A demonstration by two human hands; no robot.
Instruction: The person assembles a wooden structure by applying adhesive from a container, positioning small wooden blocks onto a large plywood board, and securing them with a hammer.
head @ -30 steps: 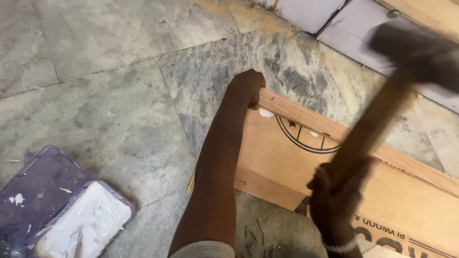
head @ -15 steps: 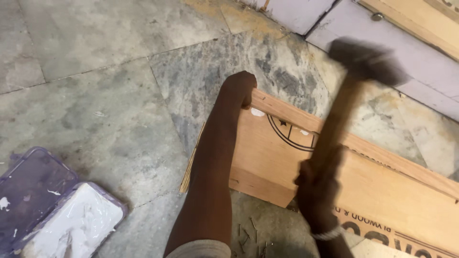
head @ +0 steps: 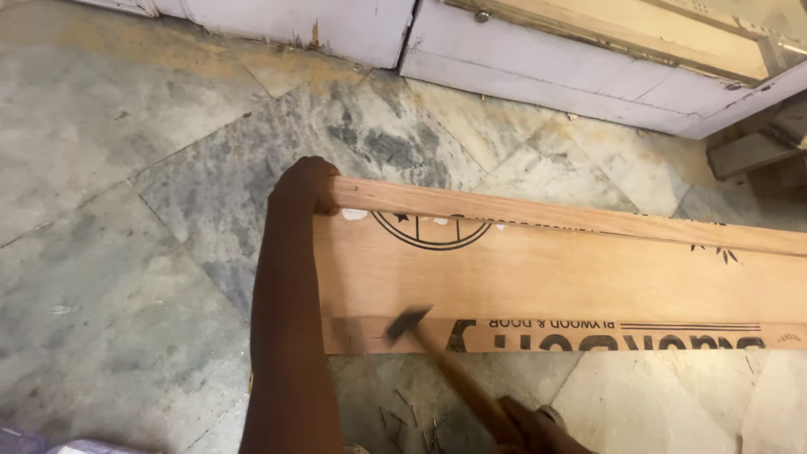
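Observation:
A long plywood board (head: pixel 555 282) with a raised wooden strip (head: pixel 521 212) along its far edge lies on the stone floor. My left hand (head: pixel 304 183) grips the strip's left end, my forearm reaching across the frame. My right hand (head: pixel 531 429), at the bottom edge, holds a wooden-handled hammer (head: pixel 437 357). The hammer's dark head (head: pixel 408 324) is down at the board's near edge, blurred by motion.
Several small nails (head: pixel 412 419) lie scattered on the floor (head: pixel 126 252) beside my right hand. A white-painted wooden frame (head: pixel 538 63) runs along the top. Wood offcuts (head: pixel 752 151) rest at the upper right.
The hammer has swung down from high at the upper right to the board's near edge. The view shifted, and the purple-and-white tray slid out of sight at lower left.

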